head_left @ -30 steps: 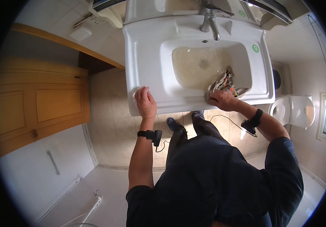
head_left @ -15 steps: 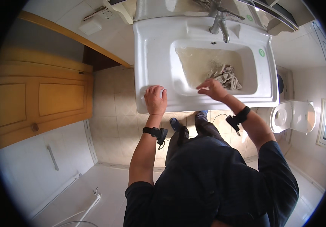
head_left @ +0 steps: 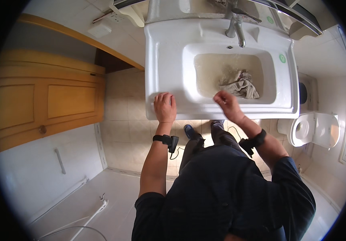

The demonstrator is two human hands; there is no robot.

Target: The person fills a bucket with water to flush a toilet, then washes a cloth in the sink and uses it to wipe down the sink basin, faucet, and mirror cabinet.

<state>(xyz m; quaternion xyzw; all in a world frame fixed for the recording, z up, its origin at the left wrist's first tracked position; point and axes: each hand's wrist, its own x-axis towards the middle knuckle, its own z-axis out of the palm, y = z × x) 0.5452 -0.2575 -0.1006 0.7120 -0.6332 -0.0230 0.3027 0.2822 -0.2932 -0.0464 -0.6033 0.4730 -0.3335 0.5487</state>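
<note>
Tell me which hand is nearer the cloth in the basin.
The right hand: it is close to the cloth, while the left hand rests farther away on the sink.

cloudy water [head_left: 206, 76] blurs the far edge of the cloth [head_left: 243, 86].

I see smooth, glossy ceramic on the white rectangular washbasin [head_left: 167, 52] and shiny metal on its curved silver tap [head_left: 235, 30]. The crumpled grey-beige cloth [head_left: 243, 88] looks matt, like my dark fabric shirt [head_left: 221, 180]; the yellow-brown panelled door [head_left: 40, 100] resembles satiny wood.
</note>
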